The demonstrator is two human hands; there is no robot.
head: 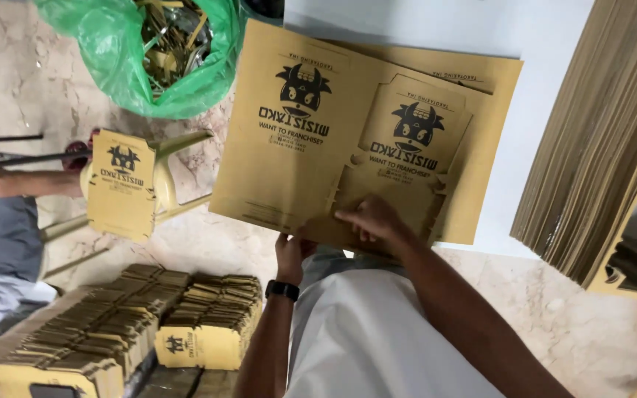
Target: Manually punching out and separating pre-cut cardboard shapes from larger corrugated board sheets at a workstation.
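A large yellow-brown printed cardboard sheet (289, 140) tilts up in front of me, above my lap. My left hand (293, 254), with a dark band on its wrist, grips the sheet's lower edge from below. My right hand (374, 220) presses its fingers on a die-cut box blank (407, 158) that lies partly punched out of the sheet. More printed sheets (492, 88) lie under it on a white table (547, 44).
A tall stack of cardboard sheets (599, 133) fills the right. A green plastic bag (123, 51) of cardboard scraps sits at top left. Folded blanks (123, 324) are piled at lower left. A yellow stool (164, 188) holds one blank (121, 184); another person's arm (23, 183) is at left.
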